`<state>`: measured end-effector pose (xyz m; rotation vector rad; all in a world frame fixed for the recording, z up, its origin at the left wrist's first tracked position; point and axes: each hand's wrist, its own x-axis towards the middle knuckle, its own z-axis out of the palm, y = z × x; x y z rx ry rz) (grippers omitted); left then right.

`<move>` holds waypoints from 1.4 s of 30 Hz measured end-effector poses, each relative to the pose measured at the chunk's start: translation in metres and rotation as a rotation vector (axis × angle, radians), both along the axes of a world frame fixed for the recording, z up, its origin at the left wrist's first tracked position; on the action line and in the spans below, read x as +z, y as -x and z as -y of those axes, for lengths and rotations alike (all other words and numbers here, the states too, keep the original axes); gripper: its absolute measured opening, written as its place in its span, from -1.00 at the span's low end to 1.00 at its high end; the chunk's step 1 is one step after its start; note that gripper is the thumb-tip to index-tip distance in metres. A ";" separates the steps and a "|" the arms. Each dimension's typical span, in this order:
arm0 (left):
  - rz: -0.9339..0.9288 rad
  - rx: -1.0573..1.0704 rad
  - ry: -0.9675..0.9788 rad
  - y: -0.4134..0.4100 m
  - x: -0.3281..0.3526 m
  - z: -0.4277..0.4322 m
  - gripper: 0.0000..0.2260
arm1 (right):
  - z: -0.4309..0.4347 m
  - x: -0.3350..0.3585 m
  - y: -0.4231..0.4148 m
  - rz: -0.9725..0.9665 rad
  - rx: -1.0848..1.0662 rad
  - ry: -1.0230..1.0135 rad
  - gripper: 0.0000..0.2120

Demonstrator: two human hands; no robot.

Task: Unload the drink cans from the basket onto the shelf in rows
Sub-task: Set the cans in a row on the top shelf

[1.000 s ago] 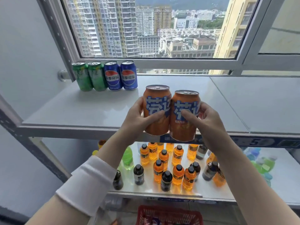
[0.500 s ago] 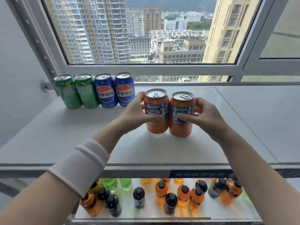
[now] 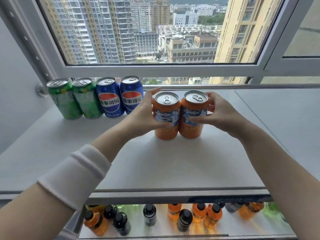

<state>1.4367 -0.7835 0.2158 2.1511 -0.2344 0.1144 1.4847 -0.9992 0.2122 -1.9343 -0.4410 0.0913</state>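
Observation:
Two orange cans stand side by side and touching on the white top shelf. My left hand grips the left orange can, and my right hand grips the right orange can. Along the back left of the shelf stands a row of two green cans and two blue Pepsi cans. The left orange can sits a little to the right of and in front of the nearest blue can. The basket is out of view.
A window frame runs along the back of the shelf. A lower shelf holds several small orange, dark and green bottles. The shelf stretches bare to the right and in front of the cans.
Both hands carried the orange cans up over the shelf's front edge and back toward the row, and the cans now stand on the shelf. The view has shifted closer.

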 end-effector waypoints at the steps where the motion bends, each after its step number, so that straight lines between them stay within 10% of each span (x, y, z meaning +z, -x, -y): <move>1: -0.009 -0.009 -0.027 0.000 0.003 -0.002 -0.14 | 0.000 0.003 0.000 0.002 0.017 0.033 -0.41; 16: 0.053 -0.114 -0.835 -0.018 0.068 0.007 -0.34 | -0.008 0.053 -0.001 0.220 0.009 0.524 -0.31; 42: -0.016 -0.071 -0.944 -0.103 0.083 -0.023 -0.39 | -0.057 0.050 -0.072 0.156 -0.116 0.351 -0.34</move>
